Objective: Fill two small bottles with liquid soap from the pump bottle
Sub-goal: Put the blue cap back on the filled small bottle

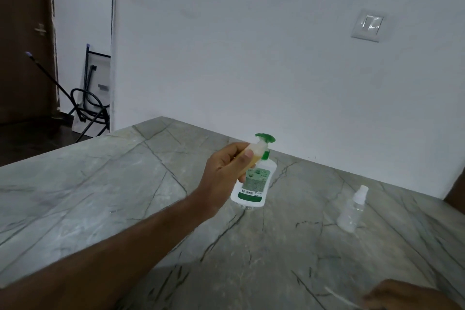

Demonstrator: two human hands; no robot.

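Your left hand (224, 171) is closed around a small bottle (247, 158), thumb pressed on its side, and the bottle tilts with its open neck up toward the green pump head. Yellowish liquid shows in the part of it visible between your fingers; how full it is you cannot tell, since the hand covers most of it. Left of that grip the marble counter (75, 196) runs wide and bare out to its left edge, beyond which the floor drops away.

Just behind and to the right of the grip stands the pump bottle (253, 184), upright, white with a green label; its nozzle sits right above the held bottle's mouth. Its contents are hidden by the label.

Well to the right of the grip a second small bottle (352, 209) stands alone, clear, capped, and looking empty. Open counter lies between it and the pump bottle, and the wall (276, 58) closes off the far edge behind both.

At the bottom right corner your right hand (412, 296) only partly shows; whether it grips anything you cannot tell.
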